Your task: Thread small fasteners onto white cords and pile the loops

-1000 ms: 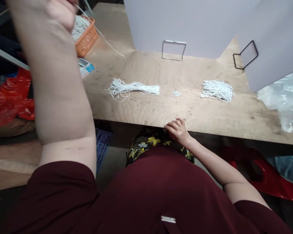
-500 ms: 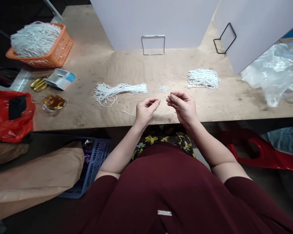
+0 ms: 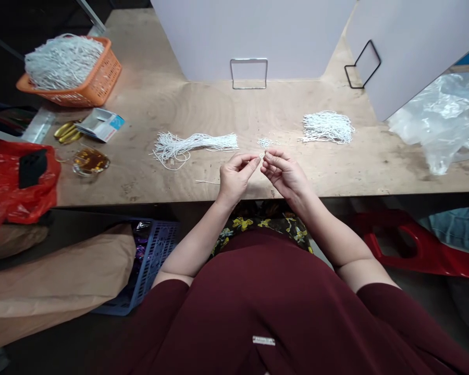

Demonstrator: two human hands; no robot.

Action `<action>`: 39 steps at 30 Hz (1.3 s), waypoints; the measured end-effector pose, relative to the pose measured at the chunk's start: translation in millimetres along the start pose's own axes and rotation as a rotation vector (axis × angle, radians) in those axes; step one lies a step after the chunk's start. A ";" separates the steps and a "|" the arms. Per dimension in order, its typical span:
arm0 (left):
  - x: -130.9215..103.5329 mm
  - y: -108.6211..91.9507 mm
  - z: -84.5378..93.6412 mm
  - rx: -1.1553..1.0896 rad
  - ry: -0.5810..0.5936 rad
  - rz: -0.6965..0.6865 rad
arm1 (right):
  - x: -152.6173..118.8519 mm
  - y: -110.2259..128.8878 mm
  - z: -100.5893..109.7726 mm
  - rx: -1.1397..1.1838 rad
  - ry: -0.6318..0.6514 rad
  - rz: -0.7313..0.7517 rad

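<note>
Thumb and fingers of my left hand [image 3: 236, 174] pinch a thin white cord [image 3: 207, 182], whose tail sticks out to the left above the tabletop. My right hand [image 3: 284, 172] meets it from the other side, fingertips closed on the same cord; a small loop shows between the two hands. Just beyond the fingertips lies a little pile of tiny white pieces [image 3: 264, 142], too small to name. A long bundle of white cords [image 3: 203, 141] rests to the left, and a shorter heap of white cords [image 3: 328, 127] to the right.
An orange basket [image 3: 109, 73] heaped with white cords stands at the back left. Near it are a small box [image 3: 99, 125], gold-coloured scissors-like handles [image 3: 68, 133] and an amber dish [image 3: 89, 160]. Upright panels and a metal bookend [image 3: 249, 87] bound the wooden table behind; clear plastic [image 3: 441, 120] lies right.
My hands have come together, and a small cord loop now shows between the fingertips. The whole view has shifted slightly.
</note>
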State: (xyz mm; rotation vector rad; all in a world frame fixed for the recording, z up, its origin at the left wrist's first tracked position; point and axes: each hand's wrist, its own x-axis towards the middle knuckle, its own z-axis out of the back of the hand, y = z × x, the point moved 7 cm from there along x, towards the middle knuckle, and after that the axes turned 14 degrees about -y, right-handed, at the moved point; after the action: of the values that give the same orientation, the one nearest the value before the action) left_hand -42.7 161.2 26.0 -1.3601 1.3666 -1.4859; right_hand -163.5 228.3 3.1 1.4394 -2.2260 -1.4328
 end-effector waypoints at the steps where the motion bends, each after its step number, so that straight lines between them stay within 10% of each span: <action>1: -0.6 2.4 -1.8 -0.031 0.004 0.042 | -0.5 -1.9 0.3 0.004 -0.009 -0.006; 8: -4.3 10.6 -6.4 -0.225 -0.023 0.243 | -5.3 6.6 -1.2 -0.117 -0.006 0.262; 16: -1.0 -8.4 -12.6 -0.067 0.040 0.106 | -3.1 12.4 -5.2 -0.100 0.007 0.507; 22: 8.2 23.4 20.1 0.109 0.327 0.427 | 35.4 55.4 51.8 0.139 -0.211 0.517; 26: 23.7 37.5 49.6 -0.295 0.106 0.661 | 54.0 63.1 90.9 0.170 -0.370 0.491; 30: 34.3 25.0 47.7 -0.497 -0.134 0.578 | 54.4 42.0 89.8 0.052 -0.358 0.419; 39: 12.3 -3.0 9.9 -0.464 -0.027 0.612 | 18.4 58.8 50.0 -0.307 -0.201 0.673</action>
State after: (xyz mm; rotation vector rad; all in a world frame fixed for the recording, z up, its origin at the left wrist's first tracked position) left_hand -35.3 147.7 30.7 -1.0580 1.9655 -0.7697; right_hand -238.4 251.8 14.2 0.3997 -2.1514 -1.5981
